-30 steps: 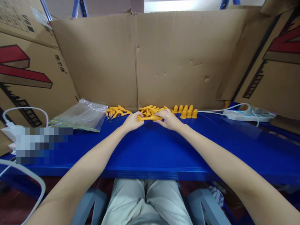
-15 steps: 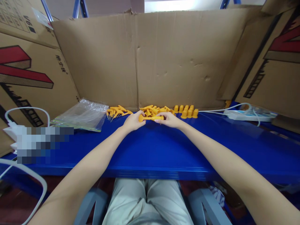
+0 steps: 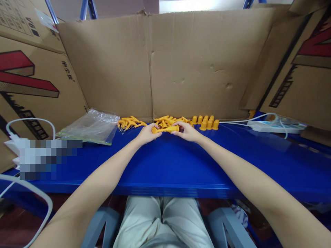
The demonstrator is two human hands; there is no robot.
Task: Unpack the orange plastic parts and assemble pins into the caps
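In the head view, a yellow plastic piece (image 3: 169, 129) with a round left end, a ribbed neck and a wider right part lies almost level between my hands. My left hand (image 3: 148, 133) is closed on its round left end. My right hand (image 3: 188, 131) pinches the wider right end, and the fingers partly cover it. Just behind the hands lies a heap of similar yellow parts (image 3: 165, 120). Left of it are yellow branched handles (image 3: 131, 120) with dark metal spirals. Several yellow flanged caps (image 3: 209, 123) stand upright to the right of my right hand.
A clear plastic bag (image 3: 90, 127) lies left on the blue table (image 3: 168, 165). Cardboard (image 3: 196, 65) walls in the back and both sides. A white power strip (image 3: 278, 126) with cables sits at the right. White cables and a blurred-out patch are at the left.
The yellow piece has turned slightly between my hands, its left end now tilted and facing me less. Both hands stay in nearly the same place.
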